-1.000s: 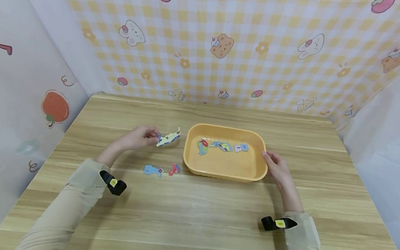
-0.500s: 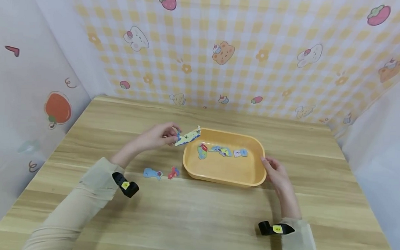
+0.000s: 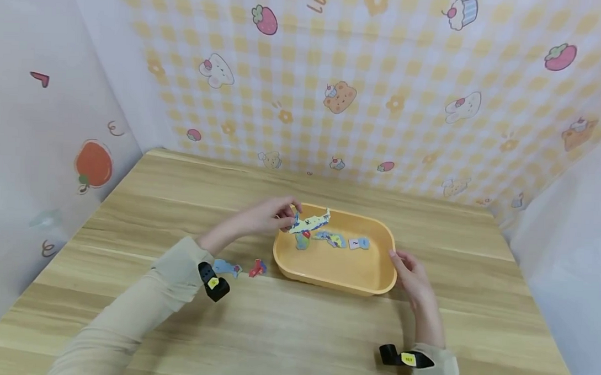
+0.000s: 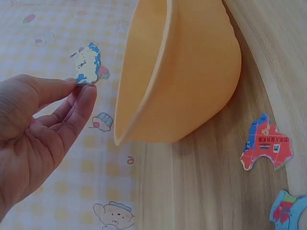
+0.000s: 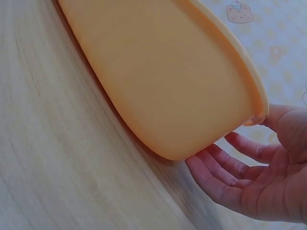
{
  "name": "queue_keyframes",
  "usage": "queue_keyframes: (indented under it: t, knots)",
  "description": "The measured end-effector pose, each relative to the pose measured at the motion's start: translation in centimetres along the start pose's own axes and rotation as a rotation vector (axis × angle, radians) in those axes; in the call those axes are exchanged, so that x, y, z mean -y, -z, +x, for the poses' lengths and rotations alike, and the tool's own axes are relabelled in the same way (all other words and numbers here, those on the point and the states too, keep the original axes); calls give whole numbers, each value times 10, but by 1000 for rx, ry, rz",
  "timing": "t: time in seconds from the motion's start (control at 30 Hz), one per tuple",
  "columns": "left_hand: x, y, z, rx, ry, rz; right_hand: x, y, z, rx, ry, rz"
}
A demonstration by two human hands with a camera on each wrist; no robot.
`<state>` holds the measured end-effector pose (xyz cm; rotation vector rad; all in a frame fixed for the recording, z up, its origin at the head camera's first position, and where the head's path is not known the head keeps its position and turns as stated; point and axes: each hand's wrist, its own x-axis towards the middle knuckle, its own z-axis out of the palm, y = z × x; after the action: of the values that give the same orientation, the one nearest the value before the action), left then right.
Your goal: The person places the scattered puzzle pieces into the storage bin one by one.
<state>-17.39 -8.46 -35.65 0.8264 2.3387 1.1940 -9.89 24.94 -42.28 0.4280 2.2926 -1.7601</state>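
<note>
My left hand [image 3: 274, 215] pinches an irregular cream-and-blue puzzle piece [image 3: 310, 224] between thumb and fingertips, above the left part of an orange-yellow plastic basin [image 3: 327, 268]. In the left wrist view the held puzzle piece [image 4: 88, 64] appears beside the basin's rim. My right hand [image 3: 413, 277] grips the basin's right end, thumb at the rim and curled fingertips against the outer wall. Inside the basin lie a green-and-red piece [image 3: 302, 241], a multicoloured piece [image 3: 335, 240] and a white-and-blue piece [image 3: 358, 243].
On the wooden table [image 3: 295, 331], left of the basin, lie a light-blue piece [image 3: 226, 267] and a red piece [image 3: 258, 267] with printed characters. A checked cloth [image 3: 294, 88] hangs behind the table. White sheets [image 3: 38, 145] stand at both sides.
My left hand has carried the cream-and-blue puzzle piece rightward, from over the table to above the basin. My right hand stays at the basin's right end. The head view has tilted upward.
</note>
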Motion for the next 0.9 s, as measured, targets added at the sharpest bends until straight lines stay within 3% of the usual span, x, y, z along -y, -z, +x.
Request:
queue_keyframes:
  t: [0.23, 0.47, 0.9]
  knots:
    - [0, -17, 14, 71, -22, 55, -6, 1, -3, 6, -19, 2]
    - [-6, -29, 34, 127, -63, 181, -5, 2, 0, 9, -20, -19]
    - [-6, -43, 66, 363, 83, 372, -3, 6, 2, 66, 25, -28]
